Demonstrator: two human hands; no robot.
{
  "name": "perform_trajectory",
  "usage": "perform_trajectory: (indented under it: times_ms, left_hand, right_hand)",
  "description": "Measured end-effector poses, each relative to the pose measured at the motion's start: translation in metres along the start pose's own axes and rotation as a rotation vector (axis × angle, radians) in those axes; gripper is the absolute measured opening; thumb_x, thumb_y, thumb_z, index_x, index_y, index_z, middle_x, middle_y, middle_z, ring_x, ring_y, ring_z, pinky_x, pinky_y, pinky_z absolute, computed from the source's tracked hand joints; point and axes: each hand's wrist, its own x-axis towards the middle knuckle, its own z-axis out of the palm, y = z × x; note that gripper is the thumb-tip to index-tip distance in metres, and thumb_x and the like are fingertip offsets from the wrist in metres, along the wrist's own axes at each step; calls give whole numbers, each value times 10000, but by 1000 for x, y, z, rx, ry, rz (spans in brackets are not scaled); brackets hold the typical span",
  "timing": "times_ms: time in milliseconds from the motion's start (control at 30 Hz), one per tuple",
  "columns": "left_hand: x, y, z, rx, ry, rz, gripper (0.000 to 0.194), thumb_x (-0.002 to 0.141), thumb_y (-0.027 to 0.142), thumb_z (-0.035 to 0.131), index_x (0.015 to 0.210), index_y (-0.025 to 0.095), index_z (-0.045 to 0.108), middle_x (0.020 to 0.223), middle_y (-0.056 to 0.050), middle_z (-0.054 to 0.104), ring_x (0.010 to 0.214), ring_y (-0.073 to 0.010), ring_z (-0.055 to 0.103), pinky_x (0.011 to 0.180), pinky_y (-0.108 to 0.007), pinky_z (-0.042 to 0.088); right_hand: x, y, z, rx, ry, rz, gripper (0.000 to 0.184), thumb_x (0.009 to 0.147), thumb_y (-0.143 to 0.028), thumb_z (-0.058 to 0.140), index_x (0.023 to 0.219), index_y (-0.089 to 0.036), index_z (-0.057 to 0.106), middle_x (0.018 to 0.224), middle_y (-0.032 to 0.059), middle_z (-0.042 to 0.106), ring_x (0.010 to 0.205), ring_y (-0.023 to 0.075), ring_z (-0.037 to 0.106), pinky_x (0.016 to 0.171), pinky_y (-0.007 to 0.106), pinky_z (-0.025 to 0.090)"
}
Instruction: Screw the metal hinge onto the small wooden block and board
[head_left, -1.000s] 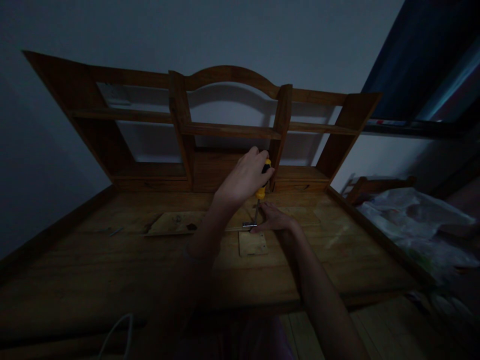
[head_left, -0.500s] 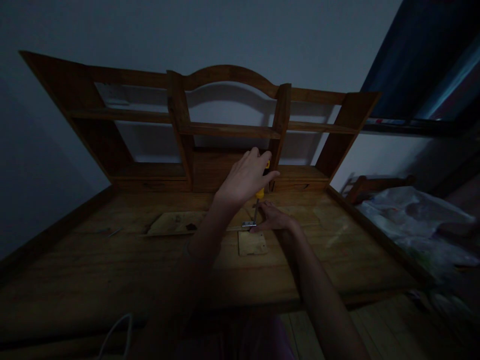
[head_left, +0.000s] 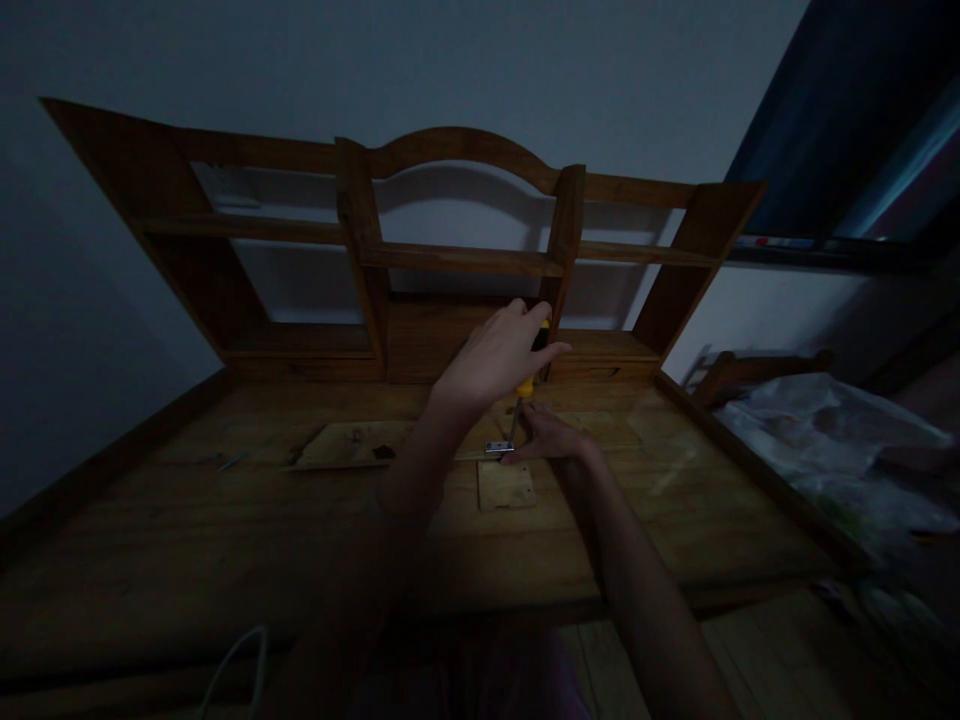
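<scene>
My left hand (head_left: pixel 499 355) is closed round the yellow and black handle of a screwdriver (head_left: pixel 527 385). The shaft slants down, its tip at the right end of a small silver metal bracket, perhaps a hinge (head_left: pixel 499 447). That metal piece sits on the edge of a long wooden board (head_left: pixel 341 446), partly hidden behind my left forearm. Right of the tip, my right hand (head_left: pixel 553 437) grips the board beside the metal piece, thumb on the near side and fingers beyond. A small square wooden piece (head_left: pixel 505 486) lies just in front on the desk.
The wooden desk (head_left: pixel 225 540) carries a shelf hutch (head_left: pixel 461 262) along its back. A thin metal item (head_left: pixel 232 461) lies at left. A white cable (head_left: pixel 259 660) loops at the front edge. Plastic bags (head_left: pixel 817 420) stand beyond the right rim, near a chair (head_left: pixel 750 370).
My left hand and the screwdriver handle have shifted slightly right, so the screwdriver leans a little more. My right hand and the metal piece stay nearly in place.
</scene>
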Motion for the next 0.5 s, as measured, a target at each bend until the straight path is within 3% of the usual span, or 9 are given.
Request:
perform_trajectory:
  times_ms: [133, 500]
  left_hand:
    - [2, -6, 0, 14, -16, 26, 286, 939, 334, 592, 1195, 207, 593, 1146, -93, 598, 1048, -238, 607, 969, -372, 460]
    - [0, 3, -2, -28, -28, 17, 354, 870, 142, 507, 1223, 163, 534, 1159, -110, 604, 1109, -254, 590, 996, -377, 452]
  right_hand:
    - [1, 3, 2, 15, -6, 3, 1026, 554, -748, 783, 1339, -154, 495, 1350, 174, 514, 1294, 364, 463, 1093, 470, 384]
    - [-1, -1, 0, 32, -16, 33, 1039, 533, -724, 815, 1342, -154, 498, 1342, 175, 512, 1318, 372, 445, 1109, 475, 379]
